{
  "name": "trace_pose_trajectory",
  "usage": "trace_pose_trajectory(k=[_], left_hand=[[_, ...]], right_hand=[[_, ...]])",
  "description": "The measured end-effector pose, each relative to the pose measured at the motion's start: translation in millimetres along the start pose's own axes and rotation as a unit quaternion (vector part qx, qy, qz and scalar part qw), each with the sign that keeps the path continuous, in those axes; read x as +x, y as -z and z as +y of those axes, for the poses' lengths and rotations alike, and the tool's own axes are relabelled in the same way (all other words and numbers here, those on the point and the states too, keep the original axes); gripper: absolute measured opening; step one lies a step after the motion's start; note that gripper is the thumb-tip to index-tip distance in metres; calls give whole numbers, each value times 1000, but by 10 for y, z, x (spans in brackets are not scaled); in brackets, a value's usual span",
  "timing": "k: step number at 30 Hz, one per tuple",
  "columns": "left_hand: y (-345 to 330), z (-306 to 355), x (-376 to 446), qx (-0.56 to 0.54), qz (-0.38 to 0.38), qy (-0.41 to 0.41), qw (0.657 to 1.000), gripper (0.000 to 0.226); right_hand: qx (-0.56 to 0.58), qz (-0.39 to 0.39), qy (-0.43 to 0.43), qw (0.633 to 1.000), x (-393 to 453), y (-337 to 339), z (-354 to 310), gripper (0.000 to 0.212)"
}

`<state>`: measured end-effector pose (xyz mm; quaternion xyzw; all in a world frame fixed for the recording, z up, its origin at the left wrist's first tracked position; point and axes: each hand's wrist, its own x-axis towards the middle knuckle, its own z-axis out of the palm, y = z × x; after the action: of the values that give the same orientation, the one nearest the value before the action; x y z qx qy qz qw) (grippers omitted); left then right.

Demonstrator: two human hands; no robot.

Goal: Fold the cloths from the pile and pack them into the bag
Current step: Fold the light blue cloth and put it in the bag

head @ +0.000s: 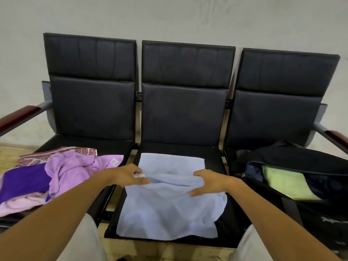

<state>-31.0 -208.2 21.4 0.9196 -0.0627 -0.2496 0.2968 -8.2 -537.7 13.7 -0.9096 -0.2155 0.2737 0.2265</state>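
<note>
The pale blue towel [169, 202] lay soft and limp on the middle seat [212, 157], both hands, left hand [130, 176] and right hand [207, 182], pinching a raised fold across its middle, fingers curled into it.

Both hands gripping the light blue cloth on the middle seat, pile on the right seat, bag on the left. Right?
Sides are swapped. The head view shows the pile on the left seat and the bag on the right. The left hand and right hand do grip the light blue cloth on the middle seat.
</note>
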Motion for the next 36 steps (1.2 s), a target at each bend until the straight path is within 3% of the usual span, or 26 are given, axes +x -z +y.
trace_pose_trajectory(k=[6, 10, 14, 18, 24, 29, 33, 36], left_hand=[[-155, -113, 194, -70, 109, -39, 991, 48], [-199, -207, 328, -111, 175, -57, 977, 25], [-249, -300, 489, -94, 216, -18, 972, 25], [-317, -349, 655, -49, 216, -4, 975, 19], [-327, -405, 920, 39, 278, -7, 960, 19], [-308, -419, 1169, -54, 264, -16, 963, 23], [-224, -495, 1286, -40, 243, 5, 969, 41], [-190, -616, 1440, -23, 253, 3, 967, 27]], right_hand=[[42, 68, 20, 997, 107, -62, 106, 32], [80, 151, 22, 985, 232, -124, 208, 34], [49, 188, -4, 981, 358, -188, 347, 15], [-81, 187, -46, 978, 460, -213, 401, 21], [-102, 217, -56, 969, 714, -216, 476, 23], [-96, 246, -106, 959, 964, -232, 487, 24], [-121, 227, -117, 959, 1089, -194, 569, 36], [-147, 220, -122, 957, 1203, -169, 642, 29]])
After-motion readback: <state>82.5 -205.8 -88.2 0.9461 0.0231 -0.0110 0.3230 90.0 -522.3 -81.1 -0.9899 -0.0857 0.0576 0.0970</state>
